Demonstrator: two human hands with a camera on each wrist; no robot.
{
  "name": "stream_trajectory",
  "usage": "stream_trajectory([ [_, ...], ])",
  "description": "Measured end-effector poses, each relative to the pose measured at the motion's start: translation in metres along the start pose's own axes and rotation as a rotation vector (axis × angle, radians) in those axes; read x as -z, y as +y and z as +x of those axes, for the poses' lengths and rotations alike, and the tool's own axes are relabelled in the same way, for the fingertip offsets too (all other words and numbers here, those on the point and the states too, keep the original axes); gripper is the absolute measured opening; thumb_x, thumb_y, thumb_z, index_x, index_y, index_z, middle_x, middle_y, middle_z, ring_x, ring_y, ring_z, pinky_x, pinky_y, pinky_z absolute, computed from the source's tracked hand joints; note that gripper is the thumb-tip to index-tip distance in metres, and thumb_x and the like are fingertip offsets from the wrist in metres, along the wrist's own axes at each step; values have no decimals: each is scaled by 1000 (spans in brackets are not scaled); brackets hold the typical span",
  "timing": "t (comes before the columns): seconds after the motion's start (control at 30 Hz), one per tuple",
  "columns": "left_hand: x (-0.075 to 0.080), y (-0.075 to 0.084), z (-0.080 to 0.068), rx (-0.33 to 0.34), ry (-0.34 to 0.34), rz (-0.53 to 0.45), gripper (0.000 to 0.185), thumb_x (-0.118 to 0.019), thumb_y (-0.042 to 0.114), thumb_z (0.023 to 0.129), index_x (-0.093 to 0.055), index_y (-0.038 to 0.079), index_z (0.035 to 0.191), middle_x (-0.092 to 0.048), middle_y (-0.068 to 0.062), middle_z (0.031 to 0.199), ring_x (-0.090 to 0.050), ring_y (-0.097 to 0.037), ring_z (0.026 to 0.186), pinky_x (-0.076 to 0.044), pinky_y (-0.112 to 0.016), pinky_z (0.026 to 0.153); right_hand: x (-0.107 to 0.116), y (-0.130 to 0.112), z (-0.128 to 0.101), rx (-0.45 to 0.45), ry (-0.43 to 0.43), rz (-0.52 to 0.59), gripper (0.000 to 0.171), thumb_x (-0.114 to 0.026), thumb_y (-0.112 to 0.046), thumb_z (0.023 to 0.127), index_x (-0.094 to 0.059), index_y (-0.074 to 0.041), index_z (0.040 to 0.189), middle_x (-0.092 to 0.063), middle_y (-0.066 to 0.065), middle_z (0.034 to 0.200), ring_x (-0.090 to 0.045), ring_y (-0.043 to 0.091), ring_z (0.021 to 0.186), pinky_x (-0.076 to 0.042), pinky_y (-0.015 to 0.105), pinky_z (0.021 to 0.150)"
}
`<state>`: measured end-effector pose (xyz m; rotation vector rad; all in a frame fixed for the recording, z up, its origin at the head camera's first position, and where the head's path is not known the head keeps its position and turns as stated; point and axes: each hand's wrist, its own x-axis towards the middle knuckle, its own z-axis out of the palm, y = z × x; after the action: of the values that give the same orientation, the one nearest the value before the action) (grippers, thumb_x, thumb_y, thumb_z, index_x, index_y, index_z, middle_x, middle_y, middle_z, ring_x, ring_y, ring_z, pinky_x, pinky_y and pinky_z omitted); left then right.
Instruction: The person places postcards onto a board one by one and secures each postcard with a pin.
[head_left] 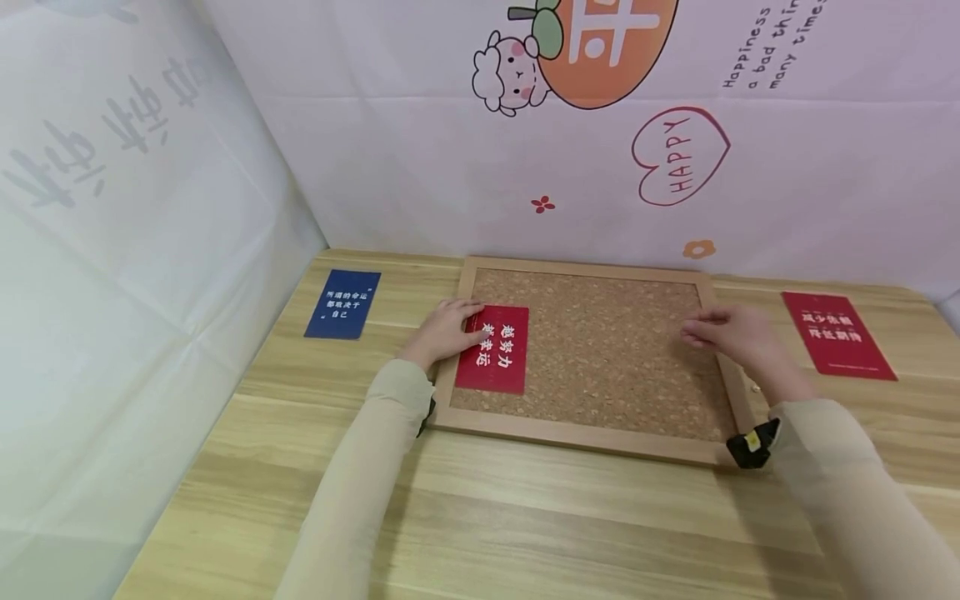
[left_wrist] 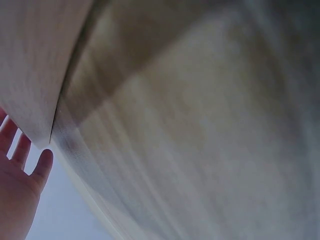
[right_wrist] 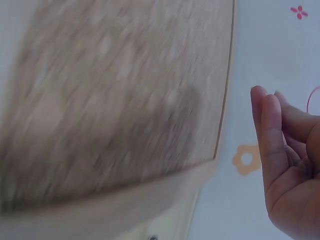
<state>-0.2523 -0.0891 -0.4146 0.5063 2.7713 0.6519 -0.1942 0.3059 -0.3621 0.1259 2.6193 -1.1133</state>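
Observation:
A cork board (head_left: 607, 350) in a light wooden frame (head_left: 577, 433) lies flat on the wooden table (head_left: 525, 517). A red card (head_left: 495, 350) with white characters lies on the board's left part. My left hand (head_left: 446, 329) rests on that card's upper left corner with straight fingers; the left wrist view shows only these fingers (left_wrist: 17, 190) at the lower left. My right hand (head_left: 723, 329) hovers over the board's right side, fingers loosely bent and holding nothing I can see. In the right wrist view the right hand (right_wrist: 290, 165) is beside the blurred cork board (right_wrist: 125, 100).
A blue card (head_left: 342, 304) lies on the table left of the board, and another red card (head_left: 837, 333) lies to its right. A printed cloth backdrop (head_left: 600, 150) closes off the back and left sides. Bare table stretches in front of the board.

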Motion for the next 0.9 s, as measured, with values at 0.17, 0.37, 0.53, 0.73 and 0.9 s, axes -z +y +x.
stream_trajectory([
  [0.17, 0, 0, 0, 0, 3, -2, 60, -58, 38, 94, -40, 13, 146, -31, -7, 157, -24, -31, 145, -23, -50, 119, -11, -24, 8, 17, -37, 74, 49, -44, -21, 102, -42, 14, 135, -69, 4, 106, -60, -13, 76, -56, 16, 76],
  [0.37, 1, 0, 0, -1, -2, -4, 60, -58, 37, 94, -40, 13, 146, -31, -8, 156, -24, -31, 145, -24, -49, 119, -25, -52, 17, 58, -13, 141, 44, -45, -17, 101, -46, 11, 135, -69, 9, 106, -59, -12, 77, -56, 16, 79],
  [0.53, 1, 0, 0, -1, -3, -2, 61, -58, 37, 94, -40, 13, 146, -32, -8, 156, -24, -31, 145, -25, -49, 119, -38, -72, 21, 34, -27, 105, 44, -46, -25, 101, -50, 3, 136, -54, 23, 135, -58, -12, 81, -55, 25, 90],
  [0.73, 0, 0, 0, -1, -2, 1, 61, -58, 38, 94, -40, 14, 146, -32, -7, 156, -24, -30, 145, -24, -49, 119, -57, -93, 33, 30, -22, 195, 42, -53, -19, 98, -53, 7, 130, -64, 10, 111, -59, -7, 78, -56, 21, 84],
  [0.9, 0, 0, 0, 0, 0, 2, 61, -58, 38, 94, -40, 14, 146, -32, -7, 156, -25, -30, 145, -25, -49, 119, -70, -108, 39, 27, -31, 243, 40, -53, -16, 98, -54, 7, 129, -64, 7, 105, -59, -5, 77, -56, 23, 85],
])
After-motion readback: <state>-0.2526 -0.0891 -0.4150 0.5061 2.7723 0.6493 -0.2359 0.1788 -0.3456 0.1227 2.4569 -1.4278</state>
